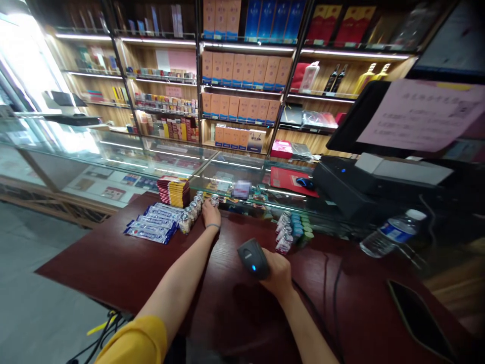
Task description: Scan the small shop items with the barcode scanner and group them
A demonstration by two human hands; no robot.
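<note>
My right hand (279, 275) is wrapped around a black barcode scanner (250, 253) with a blue light, held above the dark red desk. At the far side of the desk, my left hand (211, 215) has its fingers around a small silver-lidded jar (214, 199); the fingertips are partly hidden. Beside it stands a row of similar small jars (185, 222). Left of those lie several blue-and-white packets (151, 226), with a stack of red and yellow packs (173, 192) behind. Rows of small pink, blue and green containers (291, 230) stand to the right.
A glass display counter (170, 159) runs along the desk's far edge. On the right are a monitor with a paper sheet (420, 116), a water bottle (394, 232), a phone (419, 318) and the scanner's cable (314, 303). A red mat (284, 178) carries a mouse (304, 182).
</note>
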